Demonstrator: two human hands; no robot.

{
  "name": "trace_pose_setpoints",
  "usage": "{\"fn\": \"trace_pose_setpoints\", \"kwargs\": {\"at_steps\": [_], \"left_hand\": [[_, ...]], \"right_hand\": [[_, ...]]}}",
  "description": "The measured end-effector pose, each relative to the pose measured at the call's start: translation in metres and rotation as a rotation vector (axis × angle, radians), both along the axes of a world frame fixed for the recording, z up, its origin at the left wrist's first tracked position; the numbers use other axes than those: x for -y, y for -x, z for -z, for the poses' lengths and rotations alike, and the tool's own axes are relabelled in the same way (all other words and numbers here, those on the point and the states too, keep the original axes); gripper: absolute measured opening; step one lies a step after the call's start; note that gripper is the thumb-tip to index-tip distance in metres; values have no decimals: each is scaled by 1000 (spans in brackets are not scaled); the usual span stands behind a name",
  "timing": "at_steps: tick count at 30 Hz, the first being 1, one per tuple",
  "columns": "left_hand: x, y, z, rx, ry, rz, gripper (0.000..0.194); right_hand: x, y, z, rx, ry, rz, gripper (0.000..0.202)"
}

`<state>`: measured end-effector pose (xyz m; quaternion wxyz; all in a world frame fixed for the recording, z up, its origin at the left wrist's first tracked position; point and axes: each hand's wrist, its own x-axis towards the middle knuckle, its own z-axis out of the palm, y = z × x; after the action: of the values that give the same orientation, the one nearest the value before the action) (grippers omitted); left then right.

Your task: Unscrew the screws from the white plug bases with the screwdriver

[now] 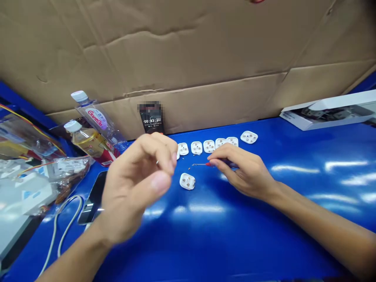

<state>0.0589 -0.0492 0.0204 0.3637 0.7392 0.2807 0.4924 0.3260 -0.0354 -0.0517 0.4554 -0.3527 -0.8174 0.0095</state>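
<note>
My right hand (pixel 242 168) grips a screwdriver (pixel 202 164) with a red handle. Its thin metal tip points left, close to tiny screws (pixel 189 168) on the blue table (pixel 205 243). Raised nearer the camera, my left hand (pixel 138 184) has its fingers curled toward the thumb. A tiny shiny bit (pixel 158 162) shows by those fingers, too small to name. Just below the screwdriver tip lies a white plastic piece (pixel 187 181) with metal contacts. Several similar white pieces (pixel 196 147) form a row behind, partly hidden by both hands.
One more white piece (pixel 249 137) lies right of the row. A phone with a running timer (pixel 152 119) leans on the cardboard wall (pixel 188 47). Bottles (pixel 85 141), plastic bags (pixel 70 168), another phone (pixel 93 199) and a white cable (pixel 55 227) occupy the left; an open white box (pixel 326 111) is back right.
</note>
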Motion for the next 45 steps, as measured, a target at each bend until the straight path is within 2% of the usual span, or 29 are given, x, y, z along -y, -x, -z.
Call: {"fn": "trace_pose_setpoints", "kwargs": {"at_steps": [4, 7, 8, 12, 15, 18, 21, 24, 29, 32, 37, 40, 45], "left_hand": [[-51, -26, 20, -281, 9, -109, 17], [-69, -29, 34, -541, -14, -50, 9], [-73, -29, 36, -596, -19, -16, 13], [-84, -36, 39, -683, -36, 115, 29], [-92, -44, 42, -679, -18, 164, 26], [-97, -47, 48, -691, -13, 153, 24], [-100, -46, 50, -756, -53, 128, 28], [-99, -41, 46, -806, -111, 108, 32], [-88, -24, 38, -728, -78, 30, 16], [-80, -11, 41, -666, -41, -44, 26], [-68, 0, 55, -640, -24, -125, 49], [-65, 0, 60, -624, 34, -98, 55], [-63, 1, 64, -606, 80, 78, 31]], "right_hand": [[-1, 0, -1, 25, -41, -7, 10], [-1, 0, -3, 19, -81, -11, 11], [-1, 0, -4, 13, -92, -15, 11], [1, -1, -6, 7, -123, -28, 13], [1, -2, -7, 5, -136, -18, 14], [0, -2, -5, 14, -139, -9, 13], [-1, -3, -3, 31, -148, 7, 13], [-2, -5, -3, 36, -152, 24, 14], [0, -4, -7, 7, -115, -4, 13], [5, -1, -10, -79, -23, -83, 13], [11, 3, -12, -122, 95, -172, 14], [12, 4, -11, -115, 106, -205, 14], [13, 6, -8, -91, 98, -215, 13]]}}
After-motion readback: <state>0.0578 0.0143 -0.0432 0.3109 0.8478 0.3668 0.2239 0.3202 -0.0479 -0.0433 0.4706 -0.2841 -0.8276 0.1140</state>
